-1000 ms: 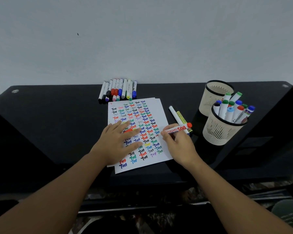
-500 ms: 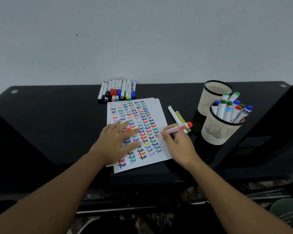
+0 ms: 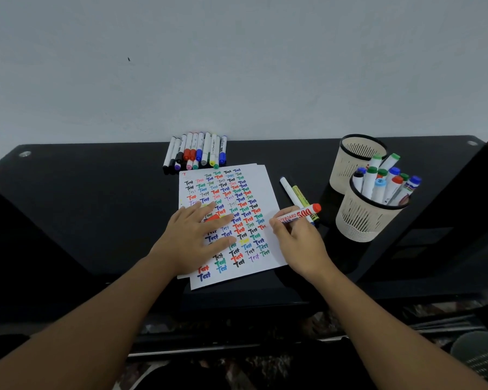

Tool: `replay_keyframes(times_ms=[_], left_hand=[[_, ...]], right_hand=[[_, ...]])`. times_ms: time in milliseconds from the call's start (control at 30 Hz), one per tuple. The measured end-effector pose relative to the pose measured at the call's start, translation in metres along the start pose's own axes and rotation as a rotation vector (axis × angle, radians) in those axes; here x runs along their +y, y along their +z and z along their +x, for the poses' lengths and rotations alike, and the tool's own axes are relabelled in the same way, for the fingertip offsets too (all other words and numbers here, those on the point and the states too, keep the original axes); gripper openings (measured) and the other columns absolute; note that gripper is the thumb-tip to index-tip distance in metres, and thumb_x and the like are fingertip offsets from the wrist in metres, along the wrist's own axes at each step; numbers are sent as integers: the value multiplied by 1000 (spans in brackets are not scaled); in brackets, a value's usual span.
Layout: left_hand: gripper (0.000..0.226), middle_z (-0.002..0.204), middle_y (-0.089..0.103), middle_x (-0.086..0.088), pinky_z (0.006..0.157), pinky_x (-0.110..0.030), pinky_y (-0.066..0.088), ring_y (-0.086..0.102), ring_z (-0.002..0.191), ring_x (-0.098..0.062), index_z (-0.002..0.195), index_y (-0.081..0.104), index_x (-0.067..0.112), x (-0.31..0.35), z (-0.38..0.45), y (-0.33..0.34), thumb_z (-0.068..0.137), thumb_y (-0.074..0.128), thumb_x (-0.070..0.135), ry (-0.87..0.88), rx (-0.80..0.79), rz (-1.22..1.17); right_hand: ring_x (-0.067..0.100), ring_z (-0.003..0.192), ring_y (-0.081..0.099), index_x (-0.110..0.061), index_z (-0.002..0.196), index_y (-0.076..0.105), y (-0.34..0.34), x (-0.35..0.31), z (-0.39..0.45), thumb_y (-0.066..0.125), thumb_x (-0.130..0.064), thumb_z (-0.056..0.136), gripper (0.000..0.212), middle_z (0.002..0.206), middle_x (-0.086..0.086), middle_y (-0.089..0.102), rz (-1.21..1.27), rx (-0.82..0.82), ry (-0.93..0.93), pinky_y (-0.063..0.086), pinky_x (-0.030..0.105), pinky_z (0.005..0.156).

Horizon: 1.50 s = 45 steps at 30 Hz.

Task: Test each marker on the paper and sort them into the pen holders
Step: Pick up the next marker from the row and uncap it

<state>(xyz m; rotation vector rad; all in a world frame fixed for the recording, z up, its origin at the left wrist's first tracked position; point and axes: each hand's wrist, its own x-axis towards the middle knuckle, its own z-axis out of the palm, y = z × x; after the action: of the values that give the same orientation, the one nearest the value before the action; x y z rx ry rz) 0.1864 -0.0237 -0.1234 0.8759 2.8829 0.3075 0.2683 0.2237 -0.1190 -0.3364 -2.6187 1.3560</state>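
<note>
Both forearms are bare up to the frame's lower edge, entering from 7 and 5 o'clock. The left hand (image 3: 195, 240) and right hand (image 3: 300, 240) are bare too. No sleeve shows.

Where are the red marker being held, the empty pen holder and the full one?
red marker (image 3: 300, 213): head view, on its printed barrel.
empty pen holder (image 3: 347, 164): head view, on its slotted wall.
full pen holder (image 3: 361, 220): head view, on its slotted wall.
</note>
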Motion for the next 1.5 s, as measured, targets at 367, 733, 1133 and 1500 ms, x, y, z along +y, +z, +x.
replay_keyframes(times_ms=[367,733,1133,1500], left_hand=[[67,168,6,15,126,-47,0,-3,156,-15,150,22,61,2,-2,-3,88,23,85,-7,-18,-14],[71,168,8,14,126,-48,2,-1,156,-16,151,22,61,0,-1,0,85,18,88,7,4,-9],[71,168,13,12,126,-47,6,4,156,-17,151,25,59,1,-1,0,86,18,86,15,34,-26],[42,104,53,10,87,-35,46,45,96,-10,129,67,25,-9,-1,11,97,55,48,-43,429,-123]], right_hand=[[7,84,65,-22,108,59,0,1,0,54,-42,106,21,94,-11,66,-44,4,0,54,26,73],[8,84,66,-27,110,59,0,-1,0,53,-41,107,15,94,-12,67,-45,12,-29,58,29,75],[10,85,67,-26,107,59,0,-2,-2,54,-42,106,17,93,-10,67,-36,12,-9,59,37,78],[0,91,65,-31,114,63,-2,-3,-8,51,-25,109,14,91,-11,68,169,6,-99,45,10,73]])
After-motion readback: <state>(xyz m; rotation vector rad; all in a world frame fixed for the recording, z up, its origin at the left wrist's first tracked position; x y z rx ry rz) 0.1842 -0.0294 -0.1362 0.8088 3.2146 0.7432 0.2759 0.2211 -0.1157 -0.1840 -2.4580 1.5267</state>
